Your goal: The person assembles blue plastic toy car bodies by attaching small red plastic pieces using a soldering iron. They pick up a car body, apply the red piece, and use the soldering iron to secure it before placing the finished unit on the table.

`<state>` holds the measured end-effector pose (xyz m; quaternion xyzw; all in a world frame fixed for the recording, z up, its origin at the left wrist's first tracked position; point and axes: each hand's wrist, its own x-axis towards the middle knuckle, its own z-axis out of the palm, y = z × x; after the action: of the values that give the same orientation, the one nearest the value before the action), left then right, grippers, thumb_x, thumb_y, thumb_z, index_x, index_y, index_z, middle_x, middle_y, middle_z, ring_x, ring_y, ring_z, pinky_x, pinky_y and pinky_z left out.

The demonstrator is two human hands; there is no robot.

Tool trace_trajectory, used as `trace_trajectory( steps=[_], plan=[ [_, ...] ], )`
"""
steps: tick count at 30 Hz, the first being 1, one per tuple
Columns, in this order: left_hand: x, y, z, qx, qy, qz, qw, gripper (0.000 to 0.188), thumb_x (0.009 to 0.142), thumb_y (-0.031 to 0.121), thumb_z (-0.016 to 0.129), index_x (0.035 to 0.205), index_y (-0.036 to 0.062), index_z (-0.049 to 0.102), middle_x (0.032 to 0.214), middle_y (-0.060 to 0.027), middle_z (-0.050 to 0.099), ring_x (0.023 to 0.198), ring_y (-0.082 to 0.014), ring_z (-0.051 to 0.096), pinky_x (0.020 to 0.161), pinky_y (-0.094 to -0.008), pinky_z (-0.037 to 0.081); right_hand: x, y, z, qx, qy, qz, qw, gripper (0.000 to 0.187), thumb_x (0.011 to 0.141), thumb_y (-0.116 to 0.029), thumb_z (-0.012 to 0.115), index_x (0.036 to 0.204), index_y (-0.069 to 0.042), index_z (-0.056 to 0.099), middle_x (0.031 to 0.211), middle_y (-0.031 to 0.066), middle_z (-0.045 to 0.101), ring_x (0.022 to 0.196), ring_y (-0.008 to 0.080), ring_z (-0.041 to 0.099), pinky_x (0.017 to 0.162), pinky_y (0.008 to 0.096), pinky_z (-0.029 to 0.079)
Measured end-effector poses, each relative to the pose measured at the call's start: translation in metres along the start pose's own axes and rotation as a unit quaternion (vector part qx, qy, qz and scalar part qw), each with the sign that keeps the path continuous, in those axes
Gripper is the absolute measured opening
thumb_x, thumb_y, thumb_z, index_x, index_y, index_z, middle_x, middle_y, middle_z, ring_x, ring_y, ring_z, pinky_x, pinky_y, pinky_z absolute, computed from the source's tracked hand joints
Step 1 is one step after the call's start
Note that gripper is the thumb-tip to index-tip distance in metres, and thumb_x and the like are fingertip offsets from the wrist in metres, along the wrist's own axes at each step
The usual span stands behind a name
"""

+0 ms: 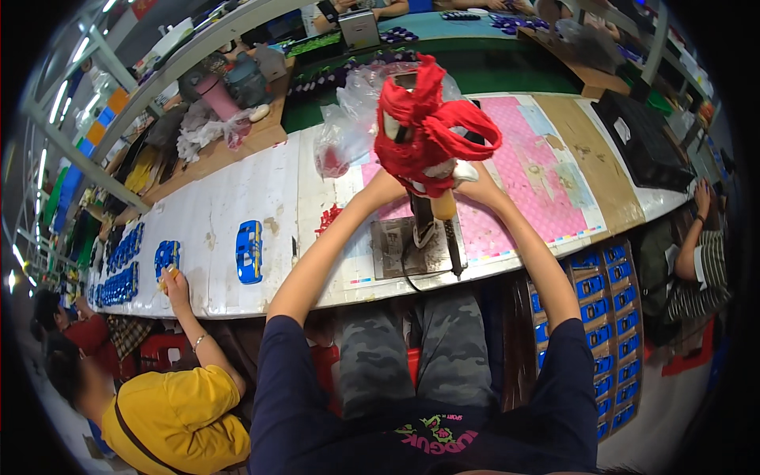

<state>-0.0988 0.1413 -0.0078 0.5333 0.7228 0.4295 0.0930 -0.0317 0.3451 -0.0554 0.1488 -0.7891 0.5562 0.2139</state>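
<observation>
1. Head view, centre: the red-wrapped bench tool [427, 146] stands upright in the upper middle of the frame, above a metal base plate [392, 252] near the bench's front edge. The plate probably steadies it; the purpose of the red cloth is unclear.
2. Same view, hands: the left hand [386, 187] and right hand [482, 188] reach in from either side—likely so both can work close to the tool. It hides their fingers, so I cannot tell whether either grasps anything.
3. Around them: a pink printed sheet [514, 178] lies right of the tool, perhaps protecting the white bench [210, 202]. Small red pieces [329, 218] lie beside the left forearm, seemingly within easy reach.
4. Left of the frame: one blue toy car [248, 252] lies apart from the clustered blue cars [119, 285], and a co-worker's hand [174, 286] is just beside another.
5. Lower right: more blue cars [590, 286] sit in spaced columns—presumably to keep them from rubbing.
</observation>
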Motion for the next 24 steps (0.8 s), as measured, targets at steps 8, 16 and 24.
trace_trajectory(
  steps=[8,16,24],
  plan=[
    [0.004,-0.004,0.006,-0.115,0.013,-0.055,0.992,0.059,0.067,0.023,0.069,0.117,0.0062,0.044,0.122,-0.0121,0.044,0.113,-0.0245,0.041,0.095,-0.0366,0.033,-0.002,-0.014,-0.001,-0.006,-0.004,0.021,1.000,0.024,0.061,-0.012,0.066,0.081,0.001,0.061,0.057,-0.0025,0.047,0.050,0.0034,0.037,0.044,0.0215,0.029],
    [-0.016,-0.011,-0.019,0.135,0.101,0.039,0.985,0.036,0.063,0.020,0.064,0.095,0.0035,0.055,0.098,-0.0127,0.055,0.093,-0.0296,0.051,0.082,-0.0358,0.039,0.005,-0.022,-0.012,-0.138,0.079,-0.042,0.986,0.015,0.067,-0.013,0.061,0.078,-0.002,0.061,0.061,0.0029,0.052,0.050,0.0093,0.042,0.046,0.0232,0.033],
    [-0.113,0.031,-0.066,0.293,0.200,-0.069,0.932,0.010,0.061,0.006,0.060,0.062,0.0003,0.052,0.059,-0.0088,0.050,0.059,-0.0219,0.048,0.059,-0.0319,0.039,0.005,-0.025,-0.033,-0.285,0.202,-0.003,0.937,0.009,0.069,-0.011,0.055,0.074,-0.003,0.058,0.065,0.0083,0.055,0.057,0.0184,0.052,0.052,0.0282,0.040]
  ],
)
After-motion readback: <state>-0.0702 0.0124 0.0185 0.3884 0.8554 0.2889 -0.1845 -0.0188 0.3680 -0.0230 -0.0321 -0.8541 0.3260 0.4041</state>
